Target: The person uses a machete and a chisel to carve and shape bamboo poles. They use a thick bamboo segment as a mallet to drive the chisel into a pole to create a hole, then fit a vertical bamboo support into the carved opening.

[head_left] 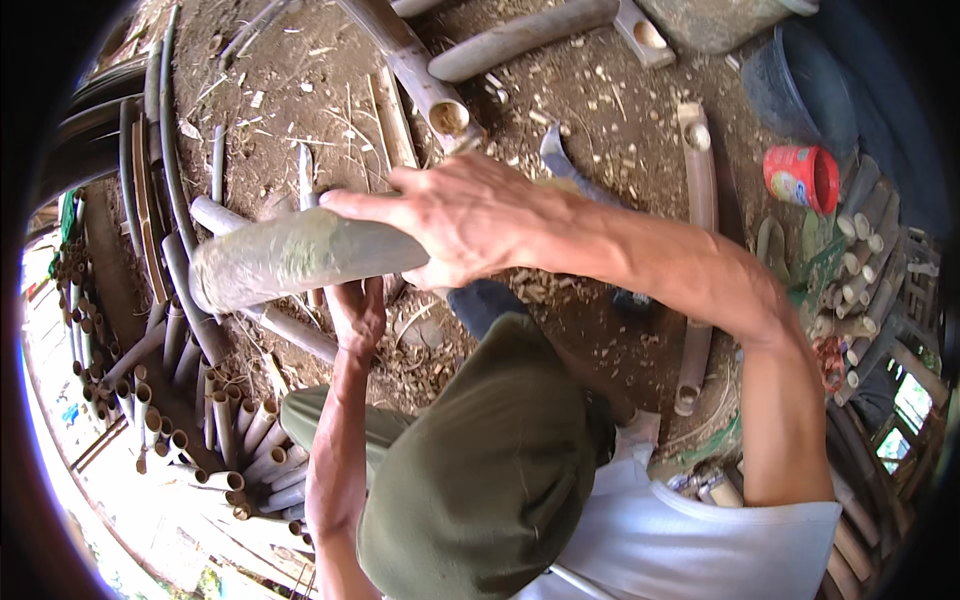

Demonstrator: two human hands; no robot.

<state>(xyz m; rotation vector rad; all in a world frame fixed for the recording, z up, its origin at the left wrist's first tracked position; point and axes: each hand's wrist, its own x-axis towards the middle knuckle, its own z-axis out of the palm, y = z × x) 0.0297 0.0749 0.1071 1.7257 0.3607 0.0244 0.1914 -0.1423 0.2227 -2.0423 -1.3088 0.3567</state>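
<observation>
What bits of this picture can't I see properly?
All in the head view:
Left hand: partly hidden behind the bamboo piece.
Bamboo piece: right end covered by the right hand.
Curved blue-grey thing: lower end lost behind the right forearm.
Grey rounded thing: cut off by the upper edge.
Pale chips: too small to count.

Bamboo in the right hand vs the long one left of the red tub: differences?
Pose: the held bamboo is raised in the right hand, pointing sideways; the long bamboo lies on the ground, running lengthwise down the picture.
Cut: the long bamboo has an opening near its far end; the held bamboo shows none on its visible side.
Shared: both are rounded and partly hidden by the person's right arm or hand.
</observation>
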